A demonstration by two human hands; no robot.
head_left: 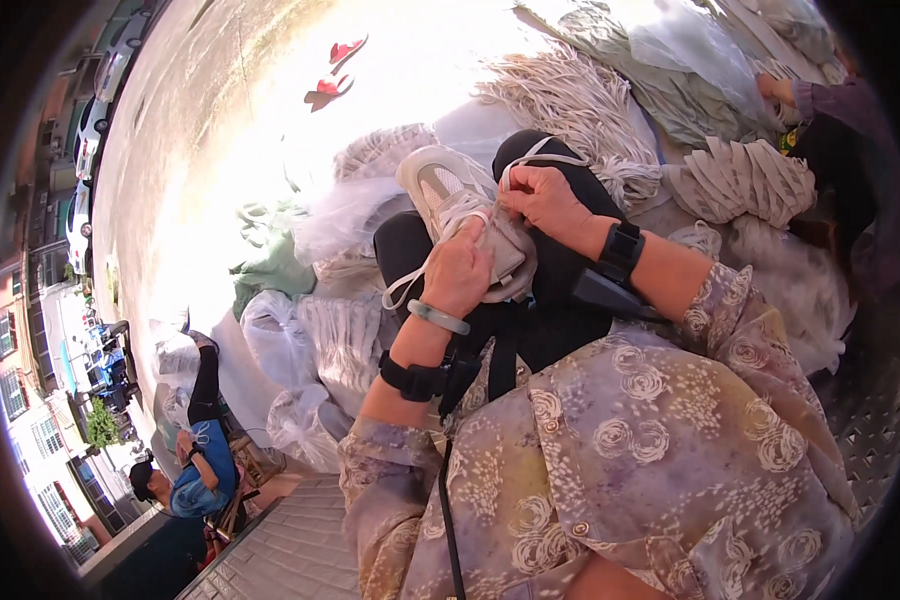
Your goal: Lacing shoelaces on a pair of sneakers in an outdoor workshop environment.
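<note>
A beige sneaker [445, 190] with mesh panels lies across my lap between my dark-trousered knees, its toe pointing away from me. My left hand [458, 268] is closed at the lacing, fingers pinching a pale shoelace [403, 288] whose loose loop hangs to the left. On the other side of the shoe's opening, my right hand [552, 208] pinches lace too, with a strand arching over its knuckles toward the right knee. The fingertips of both hands almost meet above the tongue. Exactly how the lace runs between them is partly hidden by my fingers.
Bundles of pale laces [560, 95] lie beyond my right knee, with another stacked bundle [745, 180] to the right. Clear plastic bags [280, 335] and a green bag [270, 265] sit at left. Red shoes [330, 88] stand on the ground. Other people [205, 470] sit at both sides.
</note>
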